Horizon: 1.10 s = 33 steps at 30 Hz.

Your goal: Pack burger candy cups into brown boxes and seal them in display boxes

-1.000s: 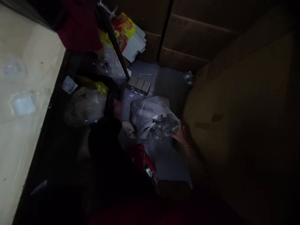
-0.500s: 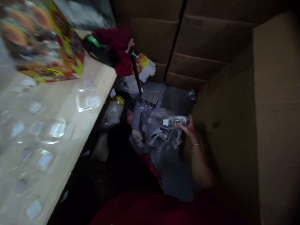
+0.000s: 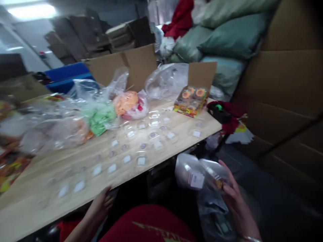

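My right hand (image 3: 233, 191) grips clear plastic packs. One clear plastic pack (image 3: 188, 171) with a white barcode label sticks out to the left. Against the fingers shows a small orange-brown item (image 3: 219, 184) inside the plastic. A clear plastic bag (image 3: 214, 211) hangs below the hand; I cannot tell whether the hand grips it too. At the table's front edge, my left hand (image 3: 104, 201) has curled fingers; what they hold, if anything, is hidden. On the table (image 3: 101, 183) lie several small clear clamshell packs (image 3: 141, 159) with white labels, blurred by motion.
A display box (image 3: 190, 106) of packaged items stands open at the table's far right corner. Bags of green (image 3: 101, 117) and orange pieces (image 3: 127, 102) line the back. A black tape dispenser (image 3: 219, 112) sits at the corner. Tall cartons (image 3: 285, 111) stand on the right.
My view has swung up and left from the floor to the table. The right hand has risen from the floor bag with clear packs in it. My left hand has come into view.
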Motion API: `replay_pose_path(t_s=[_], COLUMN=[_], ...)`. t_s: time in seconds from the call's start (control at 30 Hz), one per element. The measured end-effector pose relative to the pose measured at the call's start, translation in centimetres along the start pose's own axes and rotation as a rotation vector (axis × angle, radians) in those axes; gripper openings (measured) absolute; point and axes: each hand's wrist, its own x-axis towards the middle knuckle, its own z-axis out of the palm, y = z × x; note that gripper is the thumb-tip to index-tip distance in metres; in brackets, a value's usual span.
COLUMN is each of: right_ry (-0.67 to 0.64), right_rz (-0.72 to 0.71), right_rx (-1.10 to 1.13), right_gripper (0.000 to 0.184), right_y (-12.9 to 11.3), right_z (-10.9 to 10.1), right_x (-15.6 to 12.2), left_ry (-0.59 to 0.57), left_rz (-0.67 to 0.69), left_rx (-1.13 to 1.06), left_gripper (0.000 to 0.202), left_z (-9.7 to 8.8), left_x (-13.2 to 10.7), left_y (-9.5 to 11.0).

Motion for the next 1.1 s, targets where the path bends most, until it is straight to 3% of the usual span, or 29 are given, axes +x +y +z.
replay_pose_path(t_s=[0.07,0.17,0.23,0.3,0.37,0.5,0.57,0.63,0.7,0.8,0.87,1.0,1.1], right_ry=[-0.123,-0.294,-0.389,-0.452,-0.487,-0.571,-0.624,-0.706,-0.802,-0.888,-0.902,-0.864,-0.94], right_rz=[0.054,0.172,0.258,0.334,0.4,0.436,0.44,0.464,0.434,0.227,0.097,-0.05,-0.166], right_rx=[-0.027,-0.084,-0.098,-0.096,-0.1,-0.139,-0.159,-0.146,-0.113,-0.114,-0.138,-0.186,-0.297], right_gripper=[0.094,0.096,0.091,0.084,0.078,0.071,0.07,0.07,0.077,0.094,0.096,0.08,0.061], right_y=[0.2,0.9,1.1,1.0,0.8,0.0,-0.5,-0.7,-0.3,1.8,3.9,7.1,6.7], right_z=[3.3,8.5,12.3,16.1,19.7,25.0,26.8,28.3,29.8,32.2,33.8,36.0,36.8], right_x=[0.0,0.1,-0.1,-0.4,-0.7,-0.9,-1.1,-1.7,-2.5,-4.2,-5.5,-8.1,-10.2], left_ry=[-0.084,-0.345,-0.542,-0.61,-0.553,-0.411,-0.383,-0.448,-0.596,-0.818,-0.855,-0.84,-0.907], left_rz=[0.137,0.703,0.992,1.122,1.147,1.129,1.028,0.803,0.52,0.124,-0.035,-0.039,-0.014], left_rx=[-0.015,0.132,0.276,0.394,0.452,0.294,0.114,-0.145,-0.461,-0.81,-0.903,-0.937,-0.994], left_gripper=[0.043,0.068,0.083,0.101,0.11,0.102,0.091,0.084,0.083,0.074,0.064,0.052,0.054], left_z=[-1.2,-1.9,-2.0,-2.3,-3.0,-5.8,-7.0,-7.6,-7.4,-6.7,-6.8,-8.6,-9.8], left_x=[-1.4,-3.9,-5.1,-5.6,-5.5,-4.6,-3.7,-2.5,-1.0,0.6,1.4,2.7,4.3], left_y=[-0.8,-0.8,-0.4,0.3,0.7,0.1,-1.2,-3.0,-5.2,-7.8,-8.9,-10.7,-12.7])
